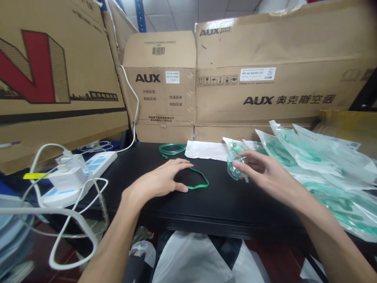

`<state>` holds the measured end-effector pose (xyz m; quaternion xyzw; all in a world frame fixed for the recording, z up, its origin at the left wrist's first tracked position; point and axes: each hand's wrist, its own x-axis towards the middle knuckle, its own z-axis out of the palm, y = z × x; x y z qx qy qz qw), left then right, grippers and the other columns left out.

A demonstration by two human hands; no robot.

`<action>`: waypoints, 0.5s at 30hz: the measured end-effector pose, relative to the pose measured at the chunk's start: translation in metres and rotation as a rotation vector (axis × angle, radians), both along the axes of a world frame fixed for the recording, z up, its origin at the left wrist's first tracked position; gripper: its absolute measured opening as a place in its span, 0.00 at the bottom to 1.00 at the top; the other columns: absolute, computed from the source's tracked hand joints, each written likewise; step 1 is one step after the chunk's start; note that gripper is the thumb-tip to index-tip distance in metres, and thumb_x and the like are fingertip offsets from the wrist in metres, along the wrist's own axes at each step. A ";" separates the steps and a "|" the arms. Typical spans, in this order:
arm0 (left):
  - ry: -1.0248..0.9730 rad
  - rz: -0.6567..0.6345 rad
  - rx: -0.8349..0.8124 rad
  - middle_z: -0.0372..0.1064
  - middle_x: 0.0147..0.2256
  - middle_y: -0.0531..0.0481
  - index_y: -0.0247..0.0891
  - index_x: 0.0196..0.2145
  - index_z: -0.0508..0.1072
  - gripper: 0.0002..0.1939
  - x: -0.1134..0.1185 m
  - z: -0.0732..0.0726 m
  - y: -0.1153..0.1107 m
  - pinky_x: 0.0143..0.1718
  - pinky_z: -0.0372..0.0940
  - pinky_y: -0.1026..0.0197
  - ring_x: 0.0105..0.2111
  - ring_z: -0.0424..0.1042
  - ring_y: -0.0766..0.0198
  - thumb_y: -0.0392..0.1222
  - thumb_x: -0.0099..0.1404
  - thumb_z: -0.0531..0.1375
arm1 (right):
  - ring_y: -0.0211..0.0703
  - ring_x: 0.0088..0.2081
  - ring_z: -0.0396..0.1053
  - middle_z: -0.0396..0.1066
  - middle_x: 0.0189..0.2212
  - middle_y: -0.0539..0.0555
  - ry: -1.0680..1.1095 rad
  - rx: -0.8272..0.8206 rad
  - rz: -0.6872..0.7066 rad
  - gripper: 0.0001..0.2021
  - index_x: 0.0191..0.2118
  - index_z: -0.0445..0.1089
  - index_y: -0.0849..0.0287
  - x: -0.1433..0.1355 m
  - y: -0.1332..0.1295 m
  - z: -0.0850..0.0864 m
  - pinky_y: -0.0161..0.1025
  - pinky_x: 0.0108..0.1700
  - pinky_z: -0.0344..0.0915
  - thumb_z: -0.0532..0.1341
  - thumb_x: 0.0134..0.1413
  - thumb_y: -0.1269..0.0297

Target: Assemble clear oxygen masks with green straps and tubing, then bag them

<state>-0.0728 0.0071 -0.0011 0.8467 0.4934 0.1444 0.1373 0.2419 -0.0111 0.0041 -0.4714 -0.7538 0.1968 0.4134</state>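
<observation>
In our right hand [266, 171], right of centre in the frame, we grip the clear green mask [235, 161] between thumb and fingers, just above the black worktop [235, 204]. Its long axis runs roughly up and down the frame; we cannot tell which way its open side faces.

Our left hand [160, 181] is open, palm down near the centre, thumb and fingers spread around the left end of the green strap [203, 184]. The thumb touches the strap's nearer end, and the fingertips meet its farther one. The strap lies on the worktop, its long axis left to right, its bend pointing right.

We count one mask, one strap and one coil of green tubing [161, 150], which lies beyond our left hand. One white sheet [206, 151] lies right of the coil. Clear packets [338, 204] with green contents overlap at the right, too heaped for us to count. One white power strip [98, 163] sits at the left.
</observation>
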 end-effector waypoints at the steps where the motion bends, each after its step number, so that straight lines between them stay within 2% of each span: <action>1: -0.006 0.005 -0.017 0.54 0.69 0.56 0.55 0.67 0.62 0.35 0.000 -0.005 0.005 0.68 0.48 0.56 0.69 0.53 0.55 0.54 0.64 0.65 | 0.50 0.35 0.77 0.75 0.30 0.50 -0.004 -0.006 0.006 0.17 0.44 0.70 0.52 -0.001 0.000 -0.001 0.45 0.38 0.69 0.62 0.61 0.44; 3: -0.028 0.014 -0.028 0.57 0.68 0.54 0.54 0.67 0.62 0.33 -0.001 -0.015 0.014 0.67 0.49 0.53 0.68 0.55 0.52 0.53 0.66 0.63 | 0.51 0.35 0.76 0.75 0.31 0.50 -0.019 -0.016 0.015 0.18 0.45 0.70 0.51 -0.004 0.000 -0.003 0.47 0.39 0.71 0.62 0.61 0.43; 6: -0.052 0.041 0.018 0.67 0.61 0.49 0.51 0.63 0.68 0.26 -0.004 -0.022 0.024 0.62 0.55 0.53 0.62 0.62 0.52 0.51 0.68 0.60 | 0.51 0.35 0.76 0.77 0.33 0.51 -0.039 -0.030 0.025 0.18 0.47 0.71 0.50 -0.008 -0.001 -0.005 0.48 0.41 0.72 0.61 0.61 0.43; 10: -0.035 0.195 0.051 0.75 0.48 0.49 0.47 0.50 0.76 0.14 -0.013 -0.020 0.027 0.51 0.62 0.58 0.51 0.71 0.55 0.49 0.68 0.59 | 0.51 0.37 0.76 0.77 0.34 0.50 -0.037 -0.057 0.033 0.19 0.49 0.71 0.50 -0.011 -0.004 -0.005 0.49 0.43 0.71 0.61 0.61 0.42; 15: -0.001 0.370 0.011 0.77 0.39 0.50 0.46 0.40 0.77 0.08 -0.040 -0.015 0.029 0.39 0.62 0.59 0.42 0.74 0.55 0.47 0.64 0.61 | 0.51 0.39 0.76 0.78 0.38 0.51 -0.041 -0.088 0.044 0.20 0.49 0.72 0.51 -0.013 -0.005 -0.004 0.48 0.46 0.70 0.62 0.60 0.42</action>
